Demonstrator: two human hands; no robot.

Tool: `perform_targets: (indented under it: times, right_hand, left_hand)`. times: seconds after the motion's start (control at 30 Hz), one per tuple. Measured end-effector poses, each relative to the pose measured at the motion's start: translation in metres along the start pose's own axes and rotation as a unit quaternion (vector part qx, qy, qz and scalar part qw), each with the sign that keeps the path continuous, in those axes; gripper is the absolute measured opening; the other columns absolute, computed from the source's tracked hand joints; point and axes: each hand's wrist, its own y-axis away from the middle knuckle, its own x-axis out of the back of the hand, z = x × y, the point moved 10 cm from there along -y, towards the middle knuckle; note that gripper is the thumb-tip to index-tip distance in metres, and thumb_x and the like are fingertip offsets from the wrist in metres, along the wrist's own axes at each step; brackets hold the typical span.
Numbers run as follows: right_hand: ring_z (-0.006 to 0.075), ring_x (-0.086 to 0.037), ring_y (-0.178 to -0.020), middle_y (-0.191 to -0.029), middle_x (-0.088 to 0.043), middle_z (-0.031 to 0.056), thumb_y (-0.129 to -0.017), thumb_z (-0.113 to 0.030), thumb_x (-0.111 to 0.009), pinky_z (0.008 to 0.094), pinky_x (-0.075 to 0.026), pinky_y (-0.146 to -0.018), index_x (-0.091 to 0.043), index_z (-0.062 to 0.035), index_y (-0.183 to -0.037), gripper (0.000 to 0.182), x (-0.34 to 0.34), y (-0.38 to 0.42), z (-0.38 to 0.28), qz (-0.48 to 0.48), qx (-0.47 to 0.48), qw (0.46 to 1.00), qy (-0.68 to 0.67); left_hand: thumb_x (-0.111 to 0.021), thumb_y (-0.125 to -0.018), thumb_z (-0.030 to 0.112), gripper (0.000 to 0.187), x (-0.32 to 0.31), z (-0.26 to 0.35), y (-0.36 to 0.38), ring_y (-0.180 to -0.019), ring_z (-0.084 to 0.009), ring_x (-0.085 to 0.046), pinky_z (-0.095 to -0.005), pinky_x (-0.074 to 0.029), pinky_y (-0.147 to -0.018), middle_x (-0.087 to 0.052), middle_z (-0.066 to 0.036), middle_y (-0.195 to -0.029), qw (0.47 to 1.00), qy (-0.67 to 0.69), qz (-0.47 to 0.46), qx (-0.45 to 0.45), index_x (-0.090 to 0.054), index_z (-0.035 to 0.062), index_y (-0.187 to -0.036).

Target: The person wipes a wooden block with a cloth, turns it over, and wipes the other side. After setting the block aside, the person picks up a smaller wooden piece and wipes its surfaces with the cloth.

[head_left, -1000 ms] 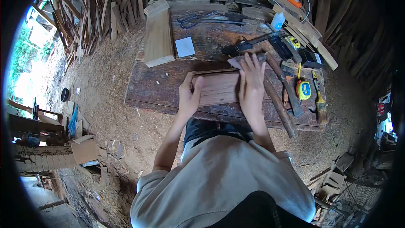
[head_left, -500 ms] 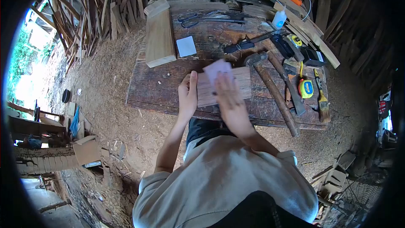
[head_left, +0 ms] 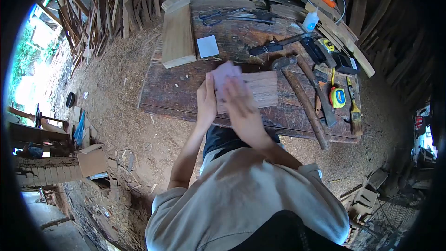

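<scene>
A flat, grey-brown wooden board [head_left: 264, 88] lies near the front edge of the workbench. My left hand [head_left: 207, 103] grips its left end, thumb pointing up. Under the fingers of my right hand [head_left: 240, 109] is a pinkish sheet of sandpaper [head_left: 226, 72], pressed on the left part of the board. The right hand is blurred, and it hides some of the sheet and board. The sandpaper's left edge is close to my left thumb.
On the workbench [head_left: 167, 93], a hammer [head_left: 304, 102], a chisel [head_left: 323, 100], a tape measure [head_left: 337, 97] and a brush [head_left: 355, 111] lie to the right. Farther back are a thick plank [head_left: 178, 37], a white square [head_left: 207, 46], scissors [head_left: 213, 16] and a glue bottle [head_left: 311, 20].
My right hand and the sandpaper have slid left along the board, uncovering more of its right part. My left hand stays at the board's left end.
</scene>
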Motion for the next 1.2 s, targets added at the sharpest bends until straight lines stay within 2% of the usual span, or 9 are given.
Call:
perform_targets:
  times: [0.03, 0.13, 0.27, 0.4, 0.53, 0.77, 0.83, 1.0, 1.2]
  right_hand:
    - [0.0395, -0.028, -0.147, -0.155, -0.035, 0.0233, -0.094, -0.009, -0.054, 0.0552, -0.024, -0.119, -0.043, 0.008, -0.142, 0.052, 0.006, 0.008, 0.012, 0.008, -0.014, 0.999, 0.044]
    - [0.0429, -0.028, -0.146, -0.155, -0.034, 0.0262, -0.098, -0.007, -0.051, 0.0562, -0.021, -0.119, -0.041, 0.0083, -0.144, 0.049, 0.048, 0.014, 0.055, 0.049, -0.125, 0.987, 0.092]
    - [0.0429, -0.026, -0.147, -0.156, -0.032, 0.0258, -0.097, -0.005, -0.05, 0.0573, -0.019, -0.119, -0.039, 0.0077, -0.146, 0.051, 0.038, 0.01, 0.048, 0.087, -0.141, 0.977, 0.132]
    - [0.0409, -0.026, -0.147, -0.156, -0.03, 0.0261, -0.091, -0.006, -0.053, 0.0574, -0.022, -0.119, -0.04, 0.0107, -0.143, 0.056, -0.018, -0.003, -0.018, -0.002, 0.004, 1.0, 0.019]
    - [0.0408, -0.029, -0.146, -0.155, -0.034, 0.0252, -0.092, -0.008, -0.055, 0.056, -0.024, -0.118, -0.043, 0.0104, -0.141, 0.054, -0.003, 0.005, -0.005, -0.006, -0.002, 1.0, 0.011]
    - [0.0416, -0.027, -0.147, -0.155, -0.031, 0.0276, -0.1, -0.01, -0.047, 0.0559, -0.019, -0.12, -0.04, 0.0106, -0.143, 0.048, 0.049, 0.034, 0.057, 0.061, -0.162, 0.983, 0.065]
    - [0.0402, -0.024, -0.149, -0.158, -0.03, 0.0244, -0.098, -0.006, -0.048, 0.0548, -0.02, -0.12, -0.037, 0.0071, -0.147, 0.052, 0.023, 0.026, 0.036, 0.011, -0.139, 0.976, 0.169]
    - [0.0346, -0.033, -0.146, -0.153, -0.039, 0.021, -0.091, -0.013, -0.056, 0.0533, -0.026, -0.119, -0.048, 0.0081, -0.139, 0.053, -0.019, 0.02, -0.026, -0.001, 0.02, 0.998, 0.064]
    - [0.035, -0.039, -0.143, -0.151, -0.045, 0.0184, -0.095, -0.007, -0.056, 0.0529, -0.027, -0.118, -0.05, 0.0021, -0.141, 0.047, 0.028, 0.044, 0.019, -0.007, -0.038, 0.999, 0.013]
  left_hand:
    - [-0.031, -0.109, 0.044, 0.061, 0.002, -0.008, 0.001, -0.08, -0.0145, -0.055, -0.034, -0.046, -0.075, -0.064, -0.012, -0.083, 0.997, -0.044, -0.029, 0.06, -0.061, -0.0079, -0.097]
    - [-0.032, -0.109, 0.044, 0.06, 0.003, 0.001, 0.002, -0.078, -0.0143, -0.053, -0.0336, -0.046, -0.073, -0.063, -0.01, -0.082, 0.998, -0.056, -0.003, 0.029, -0.061, -0.0072, -0.095]
    - [-0.032, -0.109, 0.044, 0.06, -0.002, 0.003, 0.002, -0.078, -0.0143, -0.053, -0.0328, -0.045, -0.074, -0.063, -0.01, -0.081, 0.998, -0.048, -0.008, 0.027, -0.061, -0.0071, -0.095]
    - [-0.032, -0.109, 0.044, 0.06, -0.001, 0.0, 0.004, -0.079, -0.014, -0.053, -0.0307, -0.045, -0.075, -0.063, -0.01, -0.082, 0.999, 0.029, -0.01, 0.032, -0.061, -0.0065, -0.096]
    - [-0.032, -0.109, 0.044, 0.061, 0.007, -0.022, 0.001, -0.08, -0.014, -0.054, -0.03, -0.045, -0.076, -0.064, -0.011, -0.083, 0.998, -0.011, -0.003, 0.061, -0.062, -0.0066, -0.094]
    - [-0.034, -0.109, 0.045, 0.06, -0.001, 0.001, 0.003, -0.078, -0.0125, -0.051, -0.0312, -0.045, -0.074, -0.061, -0.007, -0.079, 0.997, -0.043, 0.002, 0.059, -0.061, -0.0057, -0.091]
    - [-0.037, -0.109, 0.043, 0.056, -0.005, 0.015, 0.003, -0.077, -0.0107, -0.05, -0.0311, -0.044, -0.073, -0.06, -0.003, -0.078, 0.999, 0.005, 0.009, 0.033, -0.062, -0.0045, -0.091]
    - [-0.043, -0.107, 0.041, 0.052, 0.002, -0.019, 0.003, -0.079, -0.0087, -0.052, -0.0275, -0.045, -0.074, -0.063, -0.002, -0.082, 0.994, 0.058, -0.016, 0.09, -0.064, -0.0038, -0.095]
    - [-0.044, -0.107, 0.044, 0.053, 0.001, -0.009, 0.002, -0.078, -0.0078, -0.051, -0.0261, -0.044, -0.073, -0.063, -0.003, -0.082, 0.995, 0.059, 0.007, 0.076, -0.065, -0.0032, -0.093]
